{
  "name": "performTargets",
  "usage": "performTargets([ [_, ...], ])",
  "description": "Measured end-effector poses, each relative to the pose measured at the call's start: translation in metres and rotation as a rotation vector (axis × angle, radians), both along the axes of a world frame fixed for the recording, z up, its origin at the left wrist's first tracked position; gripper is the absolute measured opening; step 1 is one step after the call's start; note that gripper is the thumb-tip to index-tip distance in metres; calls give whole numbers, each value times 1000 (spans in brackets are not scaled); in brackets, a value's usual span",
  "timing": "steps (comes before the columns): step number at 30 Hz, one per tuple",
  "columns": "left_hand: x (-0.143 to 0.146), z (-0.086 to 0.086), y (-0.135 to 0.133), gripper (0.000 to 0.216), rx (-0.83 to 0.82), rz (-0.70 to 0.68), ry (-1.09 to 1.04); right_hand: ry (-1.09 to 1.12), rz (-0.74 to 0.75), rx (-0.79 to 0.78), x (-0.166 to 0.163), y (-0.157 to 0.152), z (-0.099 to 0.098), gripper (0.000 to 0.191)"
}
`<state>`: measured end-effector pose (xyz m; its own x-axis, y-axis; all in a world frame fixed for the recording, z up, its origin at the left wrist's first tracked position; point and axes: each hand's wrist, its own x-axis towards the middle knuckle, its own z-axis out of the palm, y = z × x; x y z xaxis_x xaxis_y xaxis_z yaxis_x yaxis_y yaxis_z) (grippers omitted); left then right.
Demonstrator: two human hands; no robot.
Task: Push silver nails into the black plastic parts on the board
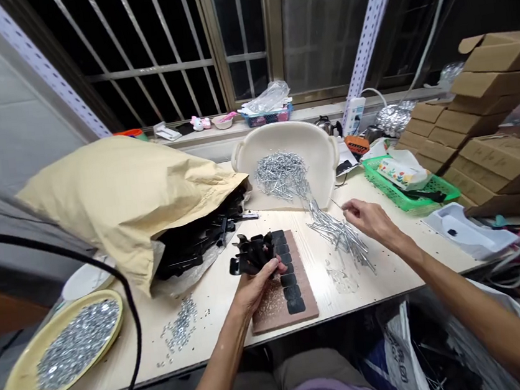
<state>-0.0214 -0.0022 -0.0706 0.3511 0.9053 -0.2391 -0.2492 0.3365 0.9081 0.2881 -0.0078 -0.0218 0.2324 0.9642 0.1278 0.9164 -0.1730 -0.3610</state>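
Note:
My left hand (257,281) is closed round a bunch of black plastic clips (253,253), held just above a brown board (281,299) that carries a row of black clips. My right hand (367,219) hovers over a loose heap of long metal screws (339,231) on the table, its fingers pinched on a thin screw (336,203). More screws (282,173) are piled on a cream tray (316,151) tilted up behind.
A tan paper sack (119,192) spills black parts (199,239) at left. A yellow plate of nuts (68,348) sits front left, with loose nuts (181,326) nearby. A green basket (404,188), cardboard boxes (491,125) and a white tray (465,228) stand at right.

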Motion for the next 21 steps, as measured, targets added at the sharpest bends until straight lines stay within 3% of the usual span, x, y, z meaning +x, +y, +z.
performTargets([
  [3,3,0,-2,29,111,64,61,201,362,203,-34,-3,29,31],
  [7,3,7,-6,30,207,112,138,168,649,299,-66,-3,57,25],
  [11,-1,15,-9,24,286,98,183,8,758,346,-77,-3,68,28],
  [21,2,21,-13,21,485,32,360,-315,864,324,-100,-26,87,28],
])
